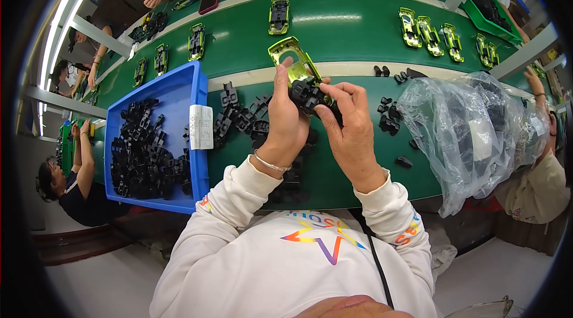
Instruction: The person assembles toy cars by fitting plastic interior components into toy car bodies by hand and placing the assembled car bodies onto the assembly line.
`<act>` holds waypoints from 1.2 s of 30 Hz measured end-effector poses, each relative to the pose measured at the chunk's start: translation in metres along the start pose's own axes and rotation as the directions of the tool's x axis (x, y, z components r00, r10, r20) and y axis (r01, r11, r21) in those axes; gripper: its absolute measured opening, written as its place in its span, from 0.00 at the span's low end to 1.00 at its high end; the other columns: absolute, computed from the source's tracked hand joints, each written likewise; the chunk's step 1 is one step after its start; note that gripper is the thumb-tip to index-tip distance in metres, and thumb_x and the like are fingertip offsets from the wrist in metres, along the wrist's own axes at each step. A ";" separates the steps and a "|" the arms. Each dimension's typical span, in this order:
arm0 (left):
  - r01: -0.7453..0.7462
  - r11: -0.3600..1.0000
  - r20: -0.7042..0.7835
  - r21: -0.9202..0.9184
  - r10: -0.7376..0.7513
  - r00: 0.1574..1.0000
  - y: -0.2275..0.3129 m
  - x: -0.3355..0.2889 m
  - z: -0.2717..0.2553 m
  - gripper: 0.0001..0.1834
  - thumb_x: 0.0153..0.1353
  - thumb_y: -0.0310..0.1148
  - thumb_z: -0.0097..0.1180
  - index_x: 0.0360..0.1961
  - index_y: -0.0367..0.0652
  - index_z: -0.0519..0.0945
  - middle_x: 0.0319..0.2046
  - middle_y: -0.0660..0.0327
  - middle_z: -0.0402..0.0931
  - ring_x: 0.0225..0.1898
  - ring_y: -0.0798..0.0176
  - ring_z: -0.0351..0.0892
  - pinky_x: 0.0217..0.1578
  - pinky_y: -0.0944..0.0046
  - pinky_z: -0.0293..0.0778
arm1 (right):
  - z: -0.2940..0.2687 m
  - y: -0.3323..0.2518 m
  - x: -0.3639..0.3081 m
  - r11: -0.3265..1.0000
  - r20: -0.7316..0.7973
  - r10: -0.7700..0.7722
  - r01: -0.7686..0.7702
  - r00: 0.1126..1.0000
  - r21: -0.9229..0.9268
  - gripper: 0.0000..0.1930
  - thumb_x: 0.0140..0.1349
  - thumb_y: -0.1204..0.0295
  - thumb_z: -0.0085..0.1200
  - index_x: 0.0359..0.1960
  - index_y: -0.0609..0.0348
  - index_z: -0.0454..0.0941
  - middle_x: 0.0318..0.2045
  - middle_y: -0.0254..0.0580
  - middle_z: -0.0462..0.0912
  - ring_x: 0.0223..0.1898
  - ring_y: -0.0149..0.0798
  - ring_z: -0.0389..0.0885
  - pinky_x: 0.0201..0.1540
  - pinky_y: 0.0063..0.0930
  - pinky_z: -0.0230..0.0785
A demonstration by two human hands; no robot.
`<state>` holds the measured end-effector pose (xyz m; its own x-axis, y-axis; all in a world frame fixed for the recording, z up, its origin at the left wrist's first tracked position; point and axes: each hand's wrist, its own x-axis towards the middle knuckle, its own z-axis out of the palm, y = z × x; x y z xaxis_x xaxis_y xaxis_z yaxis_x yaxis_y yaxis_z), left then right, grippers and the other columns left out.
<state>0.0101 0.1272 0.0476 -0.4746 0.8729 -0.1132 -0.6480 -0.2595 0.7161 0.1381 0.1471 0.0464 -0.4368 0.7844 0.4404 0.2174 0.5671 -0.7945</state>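
Observation:
My left hand (283,124) is closed around a yellow-green toy car body (295,55), tilted above the near edge of the belt. A black molded plastic part (305,96) sits in the lower end of the body. My right hand (353,121) grips this black part with thumb and fingers, pressing against it; its fingertips are partly hidden. Loose black plastic parts (234,115) lie in a heap on the green table, left of and beneath my hands.
To the left stands a blue bin (200,88) of black parts. A clear plastic bag (447,139) and small black pieces (390,116) lie on the right. Car bodies (279,16) rest along the green belt (340,25). Co-workers sit around; a green crate (500,26) stands far right.

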 end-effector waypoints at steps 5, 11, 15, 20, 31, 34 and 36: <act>-0.006 0.999 -0.017 -0.049 0.005 1.000 0.011 0.012 -0.001 0.29 0.77 0.51 0.35 0.68 0.43 0.58 0.47 0.52 0.76 0.48 0.52 0.82 0.48 0.53 0.80 | -0.002 -0.004 0.006 0.999 0.102 -0.035 0.031 0.994 0.040 0.26 0.61 0.73 0.63 0.62 0.60 0.73 0.52 0.48 0.74 0.46 0.46 0.80 0.46 0.32 0.74; -0.016 0.996 0.034 -0.087 0.019 0.999 0.007 0.003 -0.015 0.30 0.77 0.54 0.28 0.68 0.44 0.60 0.52 0.56 0.74 0.54 0.56 0.77 0.54 0.53 0.76 | -0.019 -0.018 0.012 0.901 0.031 0.198 -0.194 0.980 0.388 0.25 0.58 0.75 0.66 0.59 0.63 0.76 0.46 0.45 0.80 0.43 0.38 0.81 0.48 0.26 0.72; -0.040 0.996 0.098 -0.084 0.048 0.994 0.002 -0.014 -0.012 0.25 0.79 0.48 0.28 0.63 0.43 0.67 0.53 0.60 0.74 0.55 0.62 0.75 0.59 0.57 0.71 | -0.003 -0.032 0.023 0.996 -0.104 -0.076 0.070 0.992 -0.058 0.24 0.54 0.71 0.68 0.53 0.61 0.78 0.43 0.44 0.80 0.39 0.41 0.81 0.42 0.32 0.72; -0.072 0.991 0.125 -0.115 0.086 0.988 -0.003 -0.026 -0.017 0.22 0.79 0.47 0.31 0.59 0.43 0.69 0.52 0.60 0.75 0.53 0.63 0.76 0.56 0.60 0.71 | 0.019 -0.034 0.023 0.980 -0.172 -0.152 0.126 0.973 -0.157 0.20 0.58 0.74 0.66 0.52 0.62 0.79 0.44 0.46 0.81 0.42 0.43 0.81 0.44 0.31 0.74; -0.052 0.993 0.145 -0.109 0.068 0.987 0.003 -0.023 -0.021 0.21 0.78 0.49 0.33 0.58 0.45 0.65 0.51 0.60 0.73 0.52 0.64 0.76 0.53 0.59 0.75 | 0.016 -0.036 0.017 0.984 -0.045 -0.169 0.165 0.985 -0.071 0.20 0.60 0.73 0.63 0.53 0.65 0.77 0.53 0.48 0.76 0.41 0.49 0.83 0.43 0.36 0.77; -0.029 0.996 0.164 -0.079 0.042 0.986 0.009 -0.025 -0.016 0.22 0.78 0.50 0.33 0.58 0.45 0.66 0.50 0.60 0.73 0.52 0.65 0.76 0.54 0.60 0.74 | 0.016 -0.034 0.020 0.961 -0.017 -0.215 0.208 0.976 -0.181 0.20 0.59 0.73 0.63 0.53 0.65 0.77 0.53 0.48 0.76 0.40 0.49 0.83 0.40 0.37 0.77; -0.026 0.998 0.161 -0.052 0.034 0.986 0.009 -0.022 -0.019 0.23 0.78 0.51 0.33 0.59 0.45 0.66 0.50 0.60 0.74 0.52 0.64 0.76 0.54 0.60 0.74 | 0.010 -0.036 0.023 0.956 0.022 -0.207 0.207 0.978 -0.209 0.20 0.59 0.73 0.63 0.52 0.65 0.77 0.53 0.48 0.76 0.39 0.49 0.83 0.38 0.37 0.77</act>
<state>0.0035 0.0976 0.0433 -0.3945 0.9186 0.0239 -0.6653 -0.3034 0.6822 0.1122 0.1422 0.0808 -0.4916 0.6441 0.5861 0.2993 0.7570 -0.5809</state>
